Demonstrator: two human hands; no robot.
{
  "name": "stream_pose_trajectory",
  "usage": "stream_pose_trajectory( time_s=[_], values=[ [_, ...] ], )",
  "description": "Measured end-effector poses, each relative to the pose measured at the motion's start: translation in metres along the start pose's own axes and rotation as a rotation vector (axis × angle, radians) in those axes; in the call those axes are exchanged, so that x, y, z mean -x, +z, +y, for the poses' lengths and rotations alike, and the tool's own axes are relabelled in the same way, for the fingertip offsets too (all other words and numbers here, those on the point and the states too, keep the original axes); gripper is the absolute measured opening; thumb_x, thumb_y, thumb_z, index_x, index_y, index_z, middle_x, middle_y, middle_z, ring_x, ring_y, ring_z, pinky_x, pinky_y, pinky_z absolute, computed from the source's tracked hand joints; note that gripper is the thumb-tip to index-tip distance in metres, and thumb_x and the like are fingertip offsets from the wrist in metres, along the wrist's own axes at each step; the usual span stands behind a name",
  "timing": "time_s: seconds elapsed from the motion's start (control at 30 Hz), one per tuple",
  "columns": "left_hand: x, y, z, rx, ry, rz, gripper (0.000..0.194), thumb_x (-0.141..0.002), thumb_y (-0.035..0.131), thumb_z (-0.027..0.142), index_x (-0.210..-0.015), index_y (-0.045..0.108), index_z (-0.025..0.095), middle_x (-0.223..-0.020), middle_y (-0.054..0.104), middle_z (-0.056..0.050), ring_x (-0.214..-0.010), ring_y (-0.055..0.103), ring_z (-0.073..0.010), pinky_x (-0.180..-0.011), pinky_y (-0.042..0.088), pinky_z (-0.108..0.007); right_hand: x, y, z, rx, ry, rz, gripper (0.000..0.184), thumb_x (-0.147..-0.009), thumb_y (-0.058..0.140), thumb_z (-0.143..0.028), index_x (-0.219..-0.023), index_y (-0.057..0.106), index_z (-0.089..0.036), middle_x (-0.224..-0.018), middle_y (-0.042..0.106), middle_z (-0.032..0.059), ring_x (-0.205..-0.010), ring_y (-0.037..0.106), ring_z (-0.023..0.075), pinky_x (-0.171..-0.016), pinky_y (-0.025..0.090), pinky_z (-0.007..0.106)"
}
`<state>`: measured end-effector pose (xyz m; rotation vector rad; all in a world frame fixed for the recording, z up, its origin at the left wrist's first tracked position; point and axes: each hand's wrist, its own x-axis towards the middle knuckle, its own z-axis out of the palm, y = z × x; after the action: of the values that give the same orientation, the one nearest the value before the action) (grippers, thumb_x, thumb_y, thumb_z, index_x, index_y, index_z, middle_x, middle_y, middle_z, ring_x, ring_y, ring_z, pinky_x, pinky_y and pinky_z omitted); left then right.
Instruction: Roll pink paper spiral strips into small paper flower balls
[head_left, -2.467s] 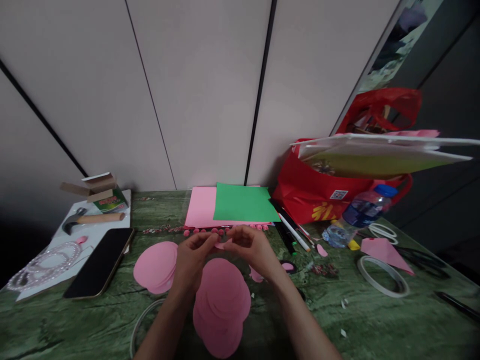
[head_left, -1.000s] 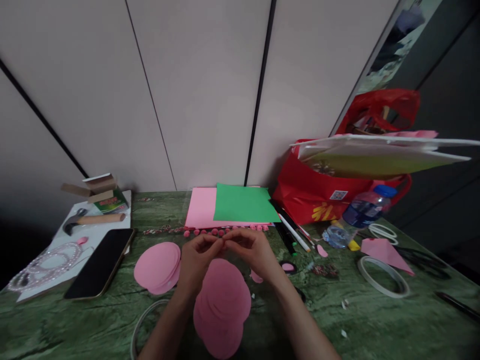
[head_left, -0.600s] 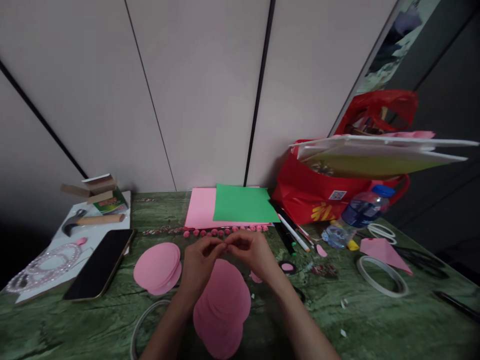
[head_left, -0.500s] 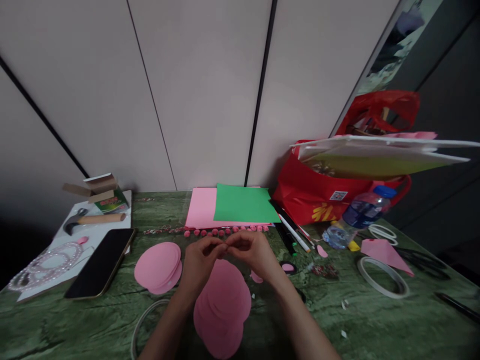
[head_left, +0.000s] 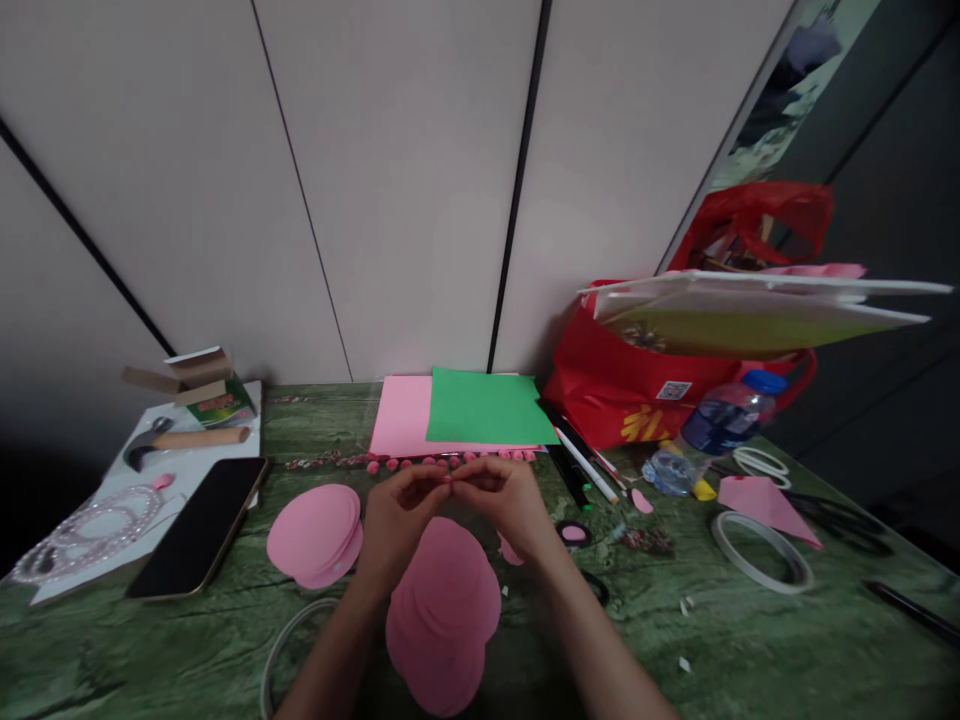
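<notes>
My left hand [head_left: 401, 515] and my right hand [head_left: 506, 502] meet at the fingertips above the table. Both are closed in a pinch, and whatever lies between the fingertips is too small and covered to name. Just below them is a fanned stack of pink paper circles [head_left: 442, 620]. Behind the fingers runs a row of small pink balls [head_left: 405, 465], partly hidden by the hands. Left of my left hand lies a second pile of pink paper circles [head_left: 313, 530]. A small pink paper piece [head_left: 510, 549] shows beside my right wrist.
Green paper [head_left: 487, 405] lies over pink sheets [head_left: 397, 410] at the back. On the left are a phone [head_left: 199, 525], a hammer [head_left: 199, 438] and beads [head_left: 90, 535]. On the right stand a red bag [head_left: 600, 380] and a bottle [head_left: 724, 425], near a tape roll [head_left: 724, 540].
The fingertips have shifted slightly against each other and stay pinched together. The whole view has moved a little; the things on the table lie as before.
</notes>
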<state>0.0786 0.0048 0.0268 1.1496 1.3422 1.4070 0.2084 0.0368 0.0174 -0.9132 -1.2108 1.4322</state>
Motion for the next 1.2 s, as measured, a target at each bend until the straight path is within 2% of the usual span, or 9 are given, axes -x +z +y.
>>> stream_pose_trajectory(
  time_s=[0.2,0.37,0.5,0.6,0.7,0.83,1.0,1.2],
  values=[
    [0.000,0.000,-0.002,-0.098,0.048,-0.009,0.014,-0.060,0.068,0.020,-0.072,0.066,0.014,-0.073,0.069,-0.006,-0.072,0.065,-0.0188,-0.070,0.052,-0.030,0.000,-0.002,0.000,0.100,-0.064,-0.050,0.010,-0.060,0.070,-0.022,-0.066,0.067,-0.015,-0.068,0.069,0.0039,-0.062,0.063,0.0165,-0.062,0.051,0.029],
    [-0.001,-0.002,-0.007,-0.154,0.107,-0.080,0.031,-0.060,0.065,0.016,-0.091,0.061,0.014,-0.076,0.068,-0.005,-0.072,0.065,-0.0184,-0.070,0.052,-0.031,0.000,-0.006,-0.001,0.331,-0.210,-0.123,0.006,-0.067,0.067,-0.020,-0.071,0.070,-0.019,-0.073,0.068,0.0043,-0.069,0.062,0.0178,-0.066,0.048,0.029],
    [-0.001,-0.003,-0.007,-0.181,0.127,-0.105,0.034,-0.062,0.062,0.014,-0.096,0.059,0.016,-0.078,0.066,-0.004,-0.074,0.063,-0.0170,-0.070,0.051,-0.029,-0.001,-0.007,0.000,0.494,-0.314,-0.139,0.008,-0.069,0.065,-0.019,-0.072,0.071,-0.022,-0.072,0.068,0.0034,-0.068,0.060,0.0174,-0.064,0.046,0.029],
    [0.000,-0.001,-0.003,-0.123,0.135,-0.086,0.037,-0.062,0.063,0.015,-0.098,0.057,0.016,-0.076,0.063,-0.002,-0.072,0.062,-0.0152,-0.069,0.051,-0.027,0.000,-0.003,0.002,0.388,-0.252,-0.091,0.007,-0.070,0.064,-0.020,-0.072,0.070,-0.021,-0.072,0.069,0.0035,-0.067,0.061,0.0172,-0.063,0.047,0.028],
    [0.002,0.004,0.001,-0.067,0.146,-0.016,0.037,-0.062,0.064,0.016,-0.098,0.057,0.016,-0.076,0.063,-0.002,-0.071,0.061,-0.0144,-0.068,0.051,-0.026,0.001,0.004,0.003,0.202,-0.147,-0.023,0.007,-0.069,0.064,-0.023,-0.071,0.068,-0.018,-0.073,0.069,0.0039,-0.067,0.063,0.0172,-0.064,0.050,0.028],
    [0.004,0.007,0.002,-0.022,0.131,0.016,0.029,-0.064,0.065,0.020,-0.092,0.060,0.014,-0.081,0.065,-0.005,-0.076,0.062,-0.0167,-0.072,0.051,-0.029,0.002,0.008,-0.001,0.041,-0.068,0.042,0.010,-0.065,0.067,-0.026,-0.068,0.066,-0.016,-0.070,0.069,0.0034,-0.064,0.064,0.0162,-0.064,0.052,0.029],
    [0.003,0.004,0.002,-0.023,0.101,0.024,0.025,-0.065,0.067,0.023,-0.088,0.064,0.015,-0.081,0.068,-0.005,-0.076,0.064,-0.0171,-0.072,0.052,-0.028,0.002,0.007,-0.004,-0.068,0.014,0.014,0.015,-0.059,0.072,-0.029,-0.065,0.066,-0.016,-0.067,0.069,0.0025,-0.062,0.065,0.0168,-0.067,0.054,0.032],
    [0.003,0.002,0.004,-0.090,0.129,0.053,0.015,-0.064,0.067,0.021,-0.077,0.067,0.015,-0.078,0.070,-0.005,-0.073,0.065,-0.0180,-0.070,0.052,-0.028,0.002,0.004,-0.004,-0.075,-0.016,-0.068,0.017,-0.061,0.071,-0.030,-0.070,0.069,-0.017,-0.072,0.070,0.0034,-0.067,0.065,0.0176,-0.068,0.055,0.033]
  ],
)
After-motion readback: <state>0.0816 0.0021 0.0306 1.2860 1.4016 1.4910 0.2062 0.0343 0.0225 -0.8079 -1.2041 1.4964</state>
